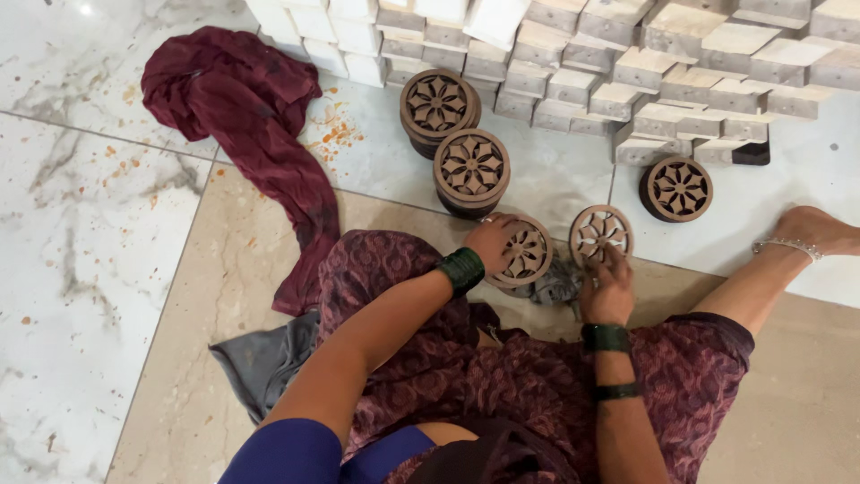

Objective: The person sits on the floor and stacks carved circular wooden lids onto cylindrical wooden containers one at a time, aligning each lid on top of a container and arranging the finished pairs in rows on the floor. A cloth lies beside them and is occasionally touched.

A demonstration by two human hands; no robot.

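Note:
My left hand [494, 240] rests on a round carved wooden disc [527, 254] with a flower cut-out, lying on the floor by my knee. My right hand [609, 287] grips the lower edge of a second, paler carved disc [600, 231] and holds it tilted up. A grey rag [555, 285] lies between the two hands. Both wrists wear dark green bangles. Two stacks of similar discs [438, 106] [471, 168] stand just beyond my left hand, and another short stack [678, 189] stands to the right.
A large pile of pale wooden blocks [627, 63] fills the top. A maroon cloth [242, 116] trails down the marble floor at left. A grey cloth [264, 358] lies by my leg. My bare foot with an anklet [811, 233] is at right.

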